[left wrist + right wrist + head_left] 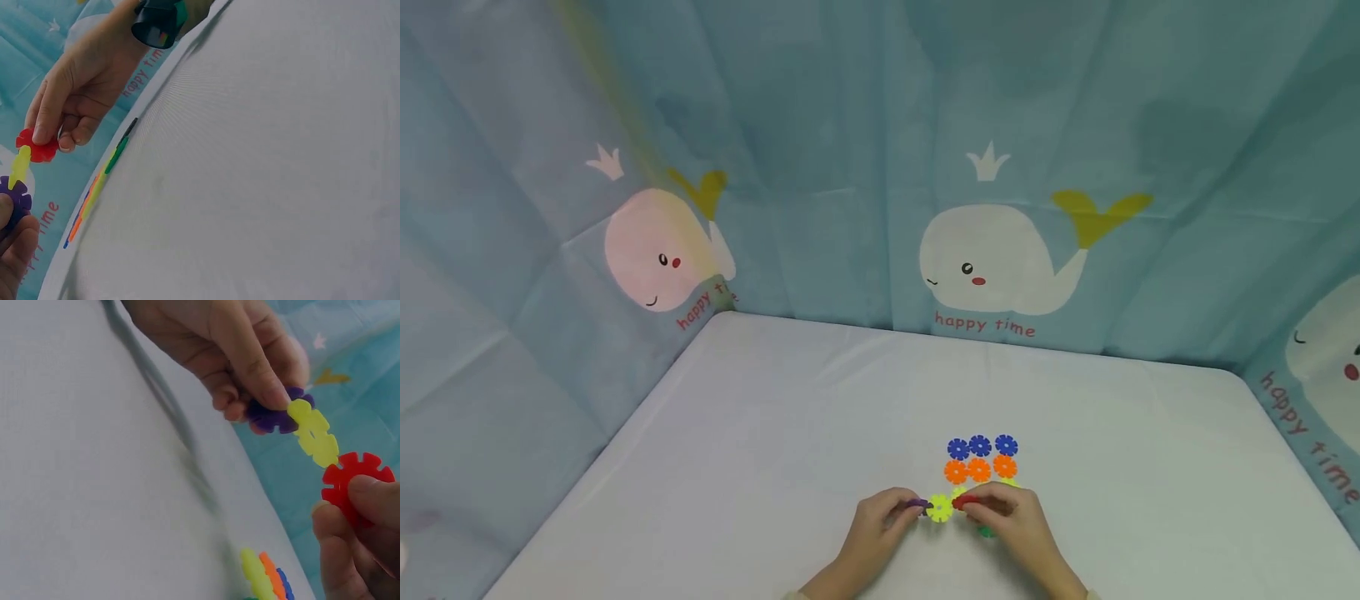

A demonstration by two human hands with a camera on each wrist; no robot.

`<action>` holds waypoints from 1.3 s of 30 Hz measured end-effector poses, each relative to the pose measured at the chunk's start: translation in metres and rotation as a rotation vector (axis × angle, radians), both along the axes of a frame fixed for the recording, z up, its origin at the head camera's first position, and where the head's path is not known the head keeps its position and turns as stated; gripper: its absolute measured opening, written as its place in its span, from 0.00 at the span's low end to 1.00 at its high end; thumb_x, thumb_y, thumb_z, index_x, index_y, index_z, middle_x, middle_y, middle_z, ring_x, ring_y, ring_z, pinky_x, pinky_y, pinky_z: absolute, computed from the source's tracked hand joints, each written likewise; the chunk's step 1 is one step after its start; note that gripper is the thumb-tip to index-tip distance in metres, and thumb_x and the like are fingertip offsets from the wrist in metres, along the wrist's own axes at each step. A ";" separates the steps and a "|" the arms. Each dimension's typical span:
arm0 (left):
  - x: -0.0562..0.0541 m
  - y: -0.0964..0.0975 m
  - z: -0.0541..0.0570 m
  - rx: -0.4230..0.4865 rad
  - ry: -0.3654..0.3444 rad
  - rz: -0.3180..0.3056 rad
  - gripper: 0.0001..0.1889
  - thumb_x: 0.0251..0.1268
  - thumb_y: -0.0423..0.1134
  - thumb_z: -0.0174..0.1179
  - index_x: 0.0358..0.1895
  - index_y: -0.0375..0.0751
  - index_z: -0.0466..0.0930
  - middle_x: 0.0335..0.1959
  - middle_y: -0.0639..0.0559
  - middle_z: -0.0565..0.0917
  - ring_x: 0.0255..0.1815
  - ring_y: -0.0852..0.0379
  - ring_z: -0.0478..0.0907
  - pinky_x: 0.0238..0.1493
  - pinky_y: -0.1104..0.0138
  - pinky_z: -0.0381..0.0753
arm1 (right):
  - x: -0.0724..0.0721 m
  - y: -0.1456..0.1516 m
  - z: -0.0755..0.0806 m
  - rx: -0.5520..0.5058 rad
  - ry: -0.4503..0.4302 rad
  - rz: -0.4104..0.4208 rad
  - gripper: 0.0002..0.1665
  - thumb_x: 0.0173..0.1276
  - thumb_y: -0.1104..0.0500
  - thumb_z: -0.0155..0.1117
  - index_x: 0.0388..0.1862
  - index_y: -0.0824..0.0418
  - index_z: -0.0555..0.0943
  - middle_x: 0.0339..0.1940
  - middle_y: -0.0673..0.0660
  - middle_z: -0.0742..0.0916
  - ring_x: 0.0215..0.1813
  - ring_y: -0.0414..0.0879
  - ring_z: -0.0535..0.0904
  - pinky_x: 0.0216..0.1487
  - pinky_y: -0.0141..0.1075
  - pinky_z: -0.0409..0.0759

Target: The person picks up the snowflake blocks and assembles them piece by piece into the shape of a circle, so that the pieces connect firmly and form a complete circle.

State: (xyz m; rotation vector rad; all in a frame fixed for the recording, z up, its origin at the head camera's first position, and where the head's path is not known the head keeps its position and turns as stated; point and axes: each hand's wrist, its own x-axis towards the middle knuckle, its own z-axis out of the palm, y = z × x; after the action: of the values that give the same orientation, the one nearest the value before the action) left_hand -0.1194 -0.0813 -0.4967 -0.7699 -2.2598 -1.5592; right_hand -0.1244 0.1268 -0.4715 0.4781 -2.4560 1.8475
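Both hands meet near the front edge of the white surface (760, 433), holding a short chain of three snowflake discs just above it. The left hand (880, 521) pinches the purple disc (272, 415) between thumb and fingers, clamped on it. The right hand (1011, 512) pinches the red disc (353, 481) the same way. Between them the yellow-green disc (312, 434) is slotted into both, so the three form one line from hand to hand. Just beyond the hands, flat on the surface, lie a row of blue discs (981, 447) and, nearer, a row of orange discs (980, 470). A green disc (987, 531) peeks out beneath the right hand. A whale-print curtain (992, 258) hangs behind
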 end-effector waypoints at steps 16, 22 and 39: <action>0.008 0.000 0.041 0.018 0.103 -0.011 0.07 0.49 0.18 0.59 0.29 0.30 0.76 0.26 0.45 0.80 0.27 0.56 0.78 0.30 0.73 0.75 | -0.006 -0.002 0.002 -0.059 0.113 0.178 0.02 0.56 0.69 0.62 0.29 0.66 0.81 0.25 0.58 0.84 0.23 0.50 0.80 0.26 0.37 0.78; 0.004 -0.004 0.021 -0.020 0.229 -0.026 0.09 0.45 0.17 0.60 0.29 0.30 0.76 0.25 0.45 0.80 0.25 0.57 0.78 0.30 0.77 0.74 | -0.004 -0.003 -0.009 -0.033 0.031 0.168 0.03 0.59 0.64 0.62 0.29 0.64 0.81 0.23 0.57 0.83 0.23 0.47 0.78 0.27 0.35 0.78; 0.011 -0.002 0.028 0.059 0.119 -0.079 0.08 0.49 0.18 0.58 0.31 0.31 0.73 0.28 0.44 0.79 0.29 0.58 0.78 0.31 0.70 0.77 | 0.016 -0.020 0.005 -0.151 0.121 -0.066 0.11 0.51 0.79 0.61 0.34 0.72 0.73 0.24 0.59 0.82 0.23 0.50 0.79 0.25 0.35 0.78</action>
State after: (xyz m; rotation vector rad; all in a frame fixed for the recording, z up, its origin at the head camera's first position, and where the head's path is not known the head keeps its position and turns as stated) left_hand -0.1086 -0.0835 -0.4685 -0.9207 -2.1139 -1.5633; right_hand -0.1081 0.1066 -0.4660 0.4788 -2.2084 1.8998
